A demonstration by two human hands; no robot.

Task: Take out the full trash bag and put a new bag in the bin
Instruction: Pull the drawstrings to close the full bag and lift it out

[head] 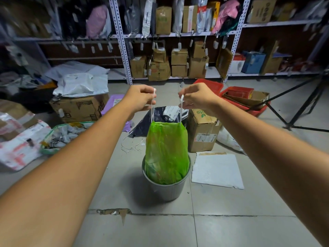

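A full green trash bag (166, 150) stands upright, its lower part still inside a small grey bin (165, 188) on the tiled floor. Two white drawstrings (181, 111) rise taut from the bag's gathered top. My left hand (140, 99) pinches the left string and my right hand (196, 98) pinches the right string, both held level above the bag and a bag's width apart. No fresh bag shows in view.
A white foam sheet (218, 171) lies right of the bin. Cardboard boxes (203, 132) and parcels crowd the floor behind and left. A red crate (245, 100) and black tripod legs (292, 111) stand at right. Shelves (178, 34) of parcels line the back.
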